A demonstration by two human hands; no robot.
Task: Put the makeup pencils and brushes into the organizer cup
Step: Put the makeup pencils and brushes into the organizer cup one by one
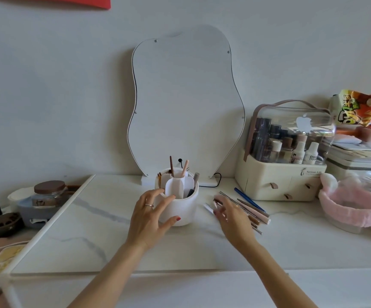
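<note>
A white organizer cup [181,211] stands on the marble table top [104,227] in front of the mirror, with several pencils and brushes upright in its compartments. My left hand [152,215] lies against the cup's left side, fingers spread and thumb on its front. To the cup's right lies a loose pile of makeup pencils and brushes [253,210], among them a blue one [245,197] and a white one [209,207]. My right hand [232,215] hovers over the pile's left end, fingers extended and blurred; I cannot see whether it grips anything.
A wavy white mirror [186,101] leans on the wall behind the cup. A cream cosmetics box [284,172] with clear lid stands at the right, a pink fluffy headband [353,207] beyond it. A jar [50,193] and a dark dish [4,224] sit at the left.
</note>
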